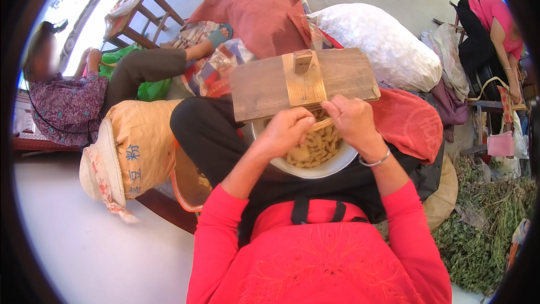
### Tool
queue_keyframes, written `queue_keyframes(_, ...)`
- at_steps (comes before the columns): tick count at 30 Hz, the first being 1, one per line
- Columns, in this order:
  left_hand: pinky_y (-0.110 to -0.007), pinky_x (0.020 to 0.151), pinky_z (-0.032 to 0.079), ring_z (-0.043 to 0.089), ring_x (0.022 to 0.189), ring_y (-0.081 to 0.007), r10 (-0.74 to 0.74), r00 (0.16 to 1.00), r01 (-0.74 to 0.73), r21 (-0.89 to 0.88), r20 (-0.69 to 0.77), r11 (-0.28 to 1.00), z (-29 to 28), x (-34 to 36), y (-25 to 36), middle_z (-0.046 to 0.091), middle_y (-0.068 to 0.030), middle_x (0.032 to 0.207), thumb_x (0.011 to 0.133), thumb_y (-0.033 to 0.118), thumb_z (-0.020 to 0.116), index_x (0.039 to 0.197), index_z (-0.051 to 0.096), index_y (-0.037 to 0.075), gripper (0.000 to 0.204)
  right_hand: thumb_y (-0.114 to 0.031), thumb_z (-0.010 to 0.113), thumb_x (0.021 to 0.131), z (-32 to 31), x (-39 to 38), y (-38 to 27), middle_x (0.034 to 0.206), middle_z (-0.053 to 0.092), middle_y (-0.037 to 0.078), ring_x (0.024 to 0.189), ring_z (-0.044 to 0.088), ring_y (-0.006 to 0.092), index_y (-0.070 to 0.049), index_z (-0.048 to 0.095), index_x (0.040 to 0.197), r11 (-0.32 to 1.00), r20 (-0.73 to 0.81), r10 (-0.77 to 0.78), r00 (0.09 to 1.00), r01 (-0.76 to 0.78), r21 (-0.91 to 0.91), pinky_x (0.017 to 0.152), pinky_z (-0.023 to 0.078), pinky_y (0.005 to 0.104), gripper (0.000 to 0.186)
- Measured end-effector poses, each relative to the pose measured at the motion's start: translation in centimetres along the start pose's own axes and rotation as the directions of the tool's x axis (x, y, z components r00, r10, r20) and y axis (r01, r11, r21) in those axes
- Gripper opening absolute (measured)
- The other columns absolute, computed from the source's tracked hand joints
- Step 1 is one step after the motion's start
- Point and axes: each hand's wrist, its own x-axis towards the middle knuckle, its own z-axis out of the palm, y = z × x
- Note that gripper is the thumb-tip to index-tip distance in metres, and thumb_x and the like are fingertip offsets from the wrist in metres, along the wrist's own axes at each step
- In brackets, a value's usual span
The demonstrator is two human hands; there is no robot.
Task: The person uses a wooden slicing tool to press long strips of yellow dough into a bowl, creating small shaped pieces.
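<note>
My left hand (289, 129) and my right hand (351, 121) are closed near each other at the lower edge of a wooden board (253, 87) with a small wooden block (302, 62) on it. Between my fingertips is a thin yellowish strip, too small to identify surely, which both hands seem to grip. Below them a white metal bowl (298, 173) rests in my lap, holding beige, crinkled pod-like pieces (312, 152). The board partly hides the bowl's far side.
A person (64, 101) sits at left by a tan sack (140, 135) and wooden stool (135, 22). Another person (500, 28) bends at right. A red cloth (410, 124), white sack (371, 34) and dried plants (478, 231) lie around me.
</note>
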Motion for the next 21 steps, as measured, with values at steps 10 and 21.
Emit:
queue_keyframes(10,-0.018,0.05,0.034,0.042,0.057,-0.0015,0.311,0.95,-0.306,-0.163,0.003,0.938,1.8,-0.7,0.7,0.052,0.0047,0.066,0.102,0.032,0.042,0.108,0.065,0.001,0.039,-0.007,0.058,0.094,-5.8,-3.0,-5.9,0.076,0.062,-0.002,0.067,0.053,0.0046,-0.002,0.067,0.112,0.142,0.47,0.118,0.875,-0.483,0.864,0.06,0.044,0.0192,0.021)
queue_keyframes(21,-0.02,0.049,0.034,0.042,0.054,-0.0047,0.062,0.995,-0.097,-0.545,-0.083,0.833,5.4,0.5,-2.1,0.051,0.0048,0.071,0.094,0.012,0.058,0.117,0.057,0.003,0.025,-0.017,0.066,0.084,0.1,-1.1,-2.1,0.068,0.059,0.007,0.061,0.058,0.0267,-0.012,0.071,0.099,0.994,-0.212,0.074,0.974,-0.055,0.097,0.056,0.045,0.0365,0.017)
